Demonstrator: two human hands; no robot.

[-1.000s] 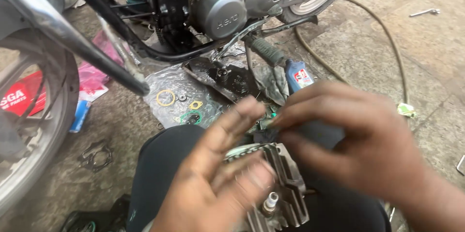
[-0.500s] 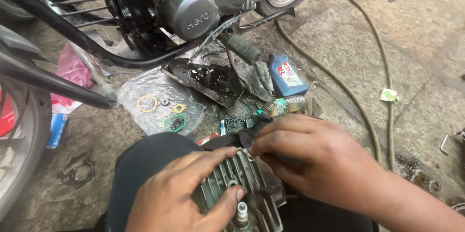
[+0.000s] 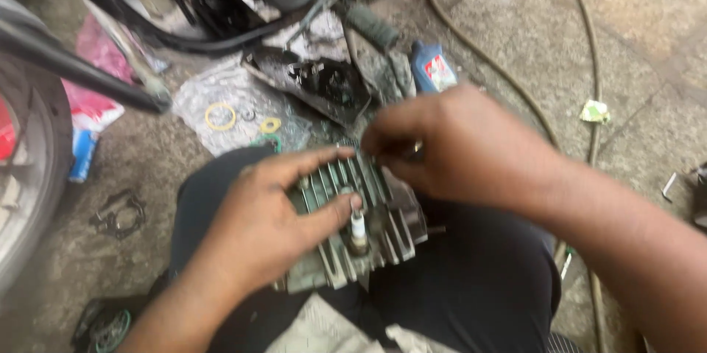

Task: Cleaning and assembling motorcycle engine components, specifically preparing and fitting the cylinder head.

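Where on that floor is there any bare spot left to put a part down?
Bare concrete lies right of the hose, around the green scrap, and lower left between the wheel and the gasket. Ahead of the finned engine part it is crowded: plastic sheet with rings, oil bottle.
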